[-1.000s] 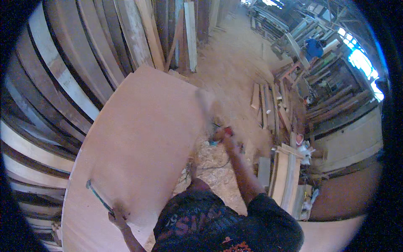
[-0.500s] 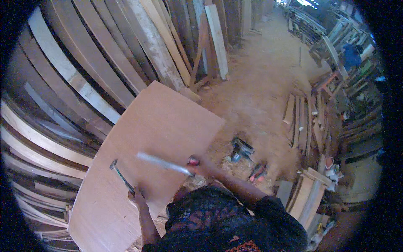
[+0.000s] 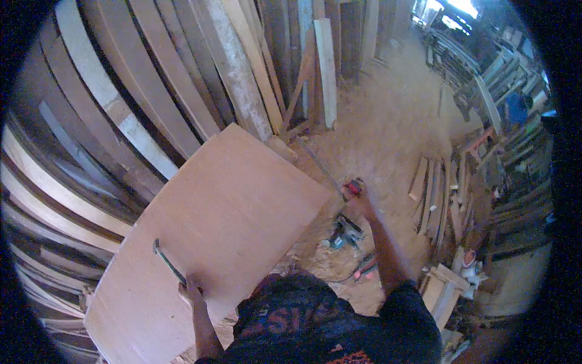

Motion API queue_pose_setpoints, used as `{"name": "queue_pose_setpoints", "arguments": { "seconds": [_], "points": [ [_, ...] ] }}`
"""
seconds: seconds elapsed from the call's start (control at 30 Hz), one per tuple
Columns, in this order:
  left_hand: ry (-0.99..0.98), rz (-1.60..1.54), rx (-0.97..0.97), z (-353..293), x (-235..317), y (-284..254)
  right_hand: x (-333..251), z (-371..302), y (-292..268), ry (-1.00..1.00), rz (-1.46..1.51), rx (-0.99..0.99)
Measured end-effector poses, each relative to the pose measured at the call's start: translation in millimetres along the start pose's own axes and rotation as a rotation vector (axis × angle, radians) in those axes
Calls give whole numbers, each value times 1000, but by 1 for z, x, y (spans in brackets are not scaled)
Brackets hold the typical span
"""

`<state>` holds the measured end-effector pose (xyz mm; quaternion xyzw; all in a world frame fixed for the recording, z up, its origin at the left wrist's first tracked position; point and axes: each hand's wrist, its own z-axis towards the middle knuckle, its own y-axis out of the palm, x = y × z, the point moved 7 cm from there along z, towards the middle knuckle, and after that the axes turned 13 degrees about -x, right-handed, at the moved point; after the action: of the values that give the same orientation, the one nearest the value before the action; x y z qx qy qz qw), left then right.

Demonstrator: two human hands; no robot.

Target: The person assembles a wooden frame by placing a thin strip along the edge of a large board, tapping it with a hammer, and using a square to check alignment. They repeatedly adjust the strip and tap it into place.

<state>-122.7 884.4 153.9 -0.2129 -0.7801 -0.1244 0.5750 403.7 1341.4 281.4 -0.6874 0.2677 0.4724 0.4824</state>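
My left hand [image 3: 191,292] is closed round the dark green handle of a hammer [image 3: 167,259]; its metal head points away from me, over the board. Under it lies a large light-brown wooden board [image 3: 224,194] with a curved left edge. My right hand [image 3: 359,195] is stretched forward past the board's right edge, closed on the red-and-black handle of a hand saw [image 3: 321,164]. The saw's long thin blade slants up and left, beyond the board's far right corner. Part of the saw handle is hidden by my fingers.
A dark power tool [image 3: 345,232] and a red-and-black tool [image 3: 365,267] lie on the sawdust-covered floor [image 3: 394,115]. Tall planks [image 3: 151,73] lean along the left and far side. Loose wood strips [image 3: 433,185] and a wooden stack [image 3: 445,285] are at the right.
My right hand has swung the saw from above the board out to the right and farther forward. The hammer in my left hand has shifted slightly left and nearer to me.
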Motion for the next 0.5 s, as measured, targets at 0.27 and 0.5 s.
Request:
{"name": "queue_pose_setpoints", "arguments": {
  "seconds": [0.27, 0.5],
  "points": [
    [15, 34, 28, -19, 19, 3, 15, 88, 40, 72, -24, -260],
    [7, 340, 189, -6, 0, -17, 62, 184, 78, 242, 174, -301]
  ]
}}
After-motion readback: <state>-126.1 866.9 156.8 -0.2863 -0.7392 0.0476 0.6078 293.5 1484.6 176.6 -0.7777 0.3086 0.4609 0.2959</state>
